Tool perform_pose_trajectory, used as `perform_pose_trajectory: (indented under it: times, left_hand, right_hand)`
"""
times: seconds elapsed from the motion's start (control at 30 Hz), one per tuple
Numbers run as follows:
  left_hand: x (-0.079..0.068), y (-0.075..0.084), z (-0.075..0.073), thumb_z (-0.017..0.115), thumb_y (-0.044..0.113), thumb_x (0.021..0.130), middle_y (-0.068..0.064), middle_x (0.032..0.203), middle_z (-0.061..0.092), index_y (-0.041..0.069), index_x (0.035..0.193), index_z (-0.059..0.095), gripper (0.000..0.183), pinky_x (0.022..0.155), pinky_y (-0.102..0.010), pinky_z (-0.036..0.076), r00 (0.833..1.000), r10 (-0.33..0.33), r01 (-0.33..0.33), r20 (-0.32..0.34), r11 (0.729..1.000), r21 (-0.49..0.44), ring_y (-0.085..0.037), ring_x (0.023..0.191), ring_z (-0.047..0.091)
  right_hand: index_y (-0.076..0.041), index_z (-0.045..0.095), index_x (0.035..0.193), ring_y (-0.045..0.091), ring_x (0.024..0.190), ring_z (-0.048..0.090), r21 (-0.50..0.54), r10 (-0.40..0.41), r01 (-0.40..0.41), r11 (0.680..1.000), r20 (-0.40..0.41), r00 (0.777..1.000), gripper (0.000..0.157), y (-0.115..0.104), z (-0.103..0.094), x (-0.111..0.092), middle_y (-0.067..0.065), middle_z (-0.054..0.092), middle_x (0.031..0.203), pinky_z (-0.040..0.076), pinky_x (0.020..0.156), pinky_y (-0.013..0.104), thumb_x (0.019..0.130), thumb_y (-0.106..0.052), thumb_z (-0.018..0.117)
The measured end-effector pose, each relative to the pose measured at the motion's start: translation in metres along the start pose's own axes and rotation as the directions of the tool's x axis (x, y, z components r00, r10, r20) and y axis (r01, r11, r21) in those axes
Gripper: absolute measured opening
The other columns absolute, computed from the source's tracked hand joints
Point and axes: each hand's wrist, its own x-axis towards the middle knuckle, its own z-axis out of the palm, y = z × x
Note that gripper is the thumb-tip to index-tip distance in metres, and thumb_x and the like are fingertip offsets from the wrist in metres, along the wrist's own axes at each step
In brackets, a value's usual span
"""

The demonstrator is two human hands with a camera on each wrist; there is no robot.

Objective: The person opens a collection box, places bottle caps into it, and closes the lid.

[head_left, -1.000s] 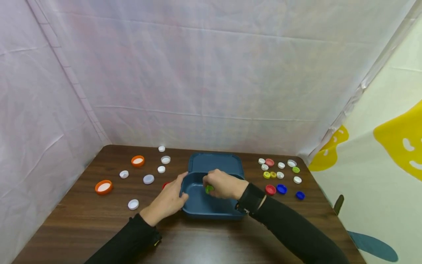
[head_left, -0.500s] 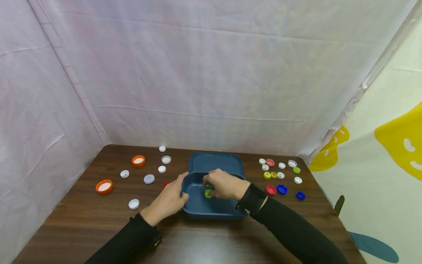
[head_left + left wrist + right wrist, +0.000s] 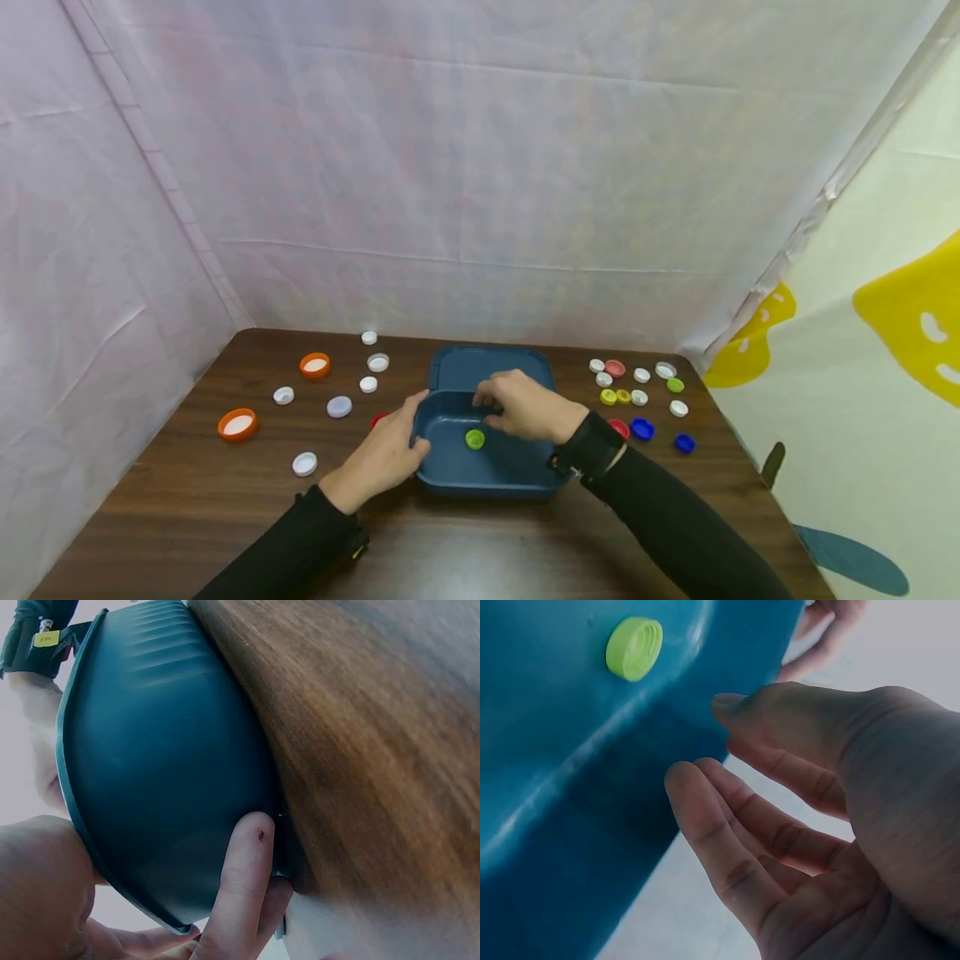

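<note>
A dark blue plastic box [image 3: 480,481] stands without a cover, and a small green bottle cap [image 3: 475,439] lies on its floor. My left hand [image 3: 386,454] holds the box at its left side; in the left wrist view a finger [image 3: 244,870] lies against the outer wall [image 3: 165,772]. Over the back right part of the box is my right hand [image 3: 525,408], holding nothing. In the right wrist view its thumb and fingers [image 3: 705,817] stand apart, away from the green cap [image 3: 634,649].
Behind the box lies a flat blue lid [image 3: 491,367]. Orange-rimmed caps [image 3: 237,425] and white caps [image 3: 339,407] are scattered left on the brown table [image 3: 450,558]. A red cap [image 3: 379,419] is partly hidden by my left hand. Several caps, including blue ones [image 3: 642,429], lie right.
My right hand has let go of the green cap, leaving it on the box floor, then lifted off up and right. My left hand has kept its place on the box.
</note>
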Motion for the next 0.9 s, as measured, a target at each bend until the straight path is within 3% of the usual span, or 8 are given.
perform_pose_trajectory:
  times: [0.2,0.33,0.57,0.7,0.9]
  left_hand:
    - [0.000,-0.001,0.001,0.071,0.005,0.105,-0.025,0.160,0.065,0.004,0.179,0.037,0.081,0.092,-0.044,0.060,1.000,-0.005,0.005,0.005,1.000,-0.004,-0.018,0.089,0.068]
    - [0.001,-0.002,0.001,0.071,0.005,0.105,-0.025,0.159,0.065,0.003,0.179,0.037,0.081,0.092,-0.044,0.060,1.000,0.004,-0.004,-0.001,1.000,0.004,-0.020,0.092,0.070]
    - [0.003,-0.003,0.002,0.070,0.006,0.106,-0.024,0.159,0.065,0.003,0.179,0.036,0.081,0.096,-0.044,0.061,1.000,-0.014,0.014,0.002,1.000,0.011,-0.024,0.106,0.073]
    - [0.003,-0.004,0.003,0.070,0.006,0.106,-0.025,0.159,0.065,0.004,0.180,0.036,0.082,0.091,-0.042,0.062,1.000,-0.027,0.027,0.008,1.000,-0.003,-0.020,0.094,0.073]
    - [0.002,-0.004,0.003,0.070,0.004,0.105,-0.026,0.159,0.065,0.004,0.180,0.035,0.082,0.083,-0.039,0.062,1.000,-0.017,0.017,0.010,1.000,-0.009,-0.013,0.079,0.070]
  right_hand:
    - [-0.002,0.082,0.135,0.024,0.105,0.082,0.045,0.042,-0.039,0.998,-0.060,0.997,0.028,0.015,-0.008,-0.008,0.017,0.082,0.123,0.068,0.091,0.030,0.106,-0.006,0.083]
    - [-0.007,0.084,0.132,0.018,0.100,0.080,0.060,0.085,-0.079,0.995,-0.110,0.990,0.023,0.023,-0.014,-0.015,0.011,0.084,0.118,0.067,0.087,0.029,0.109,-0.011,0.082]
    - [-0.010,0.085,0.128,0.015,0.098,0.079,0.077,0.174,-0.163,0.984,-0.184,0.967,0.020,0.037,-0.023,-0.033,0.008,0.085,0.118,0.067,0.086,0.034,0.110,-0.018,0.082]
    - [-0.010,0.085,0.128,0.015,0.097,0.079,0.086,0.236,-0.223,0.971,-0.194,0.952,0.021,0.049,-0.025,-0.047,0.010,0.085,0.122,0.068,0.085,0.037,0.110,-0.019,0.082]
    - [-0.007,0.085,0.126,0.019,0.097,0.081,0.093,0.310,-0.297,0.950,-0.208,0.928,0.020,0.074,-0.023,-0.071,0.008,0.085,0.113,0.069,0.087,0.043,0.108,-0.016,0.083]
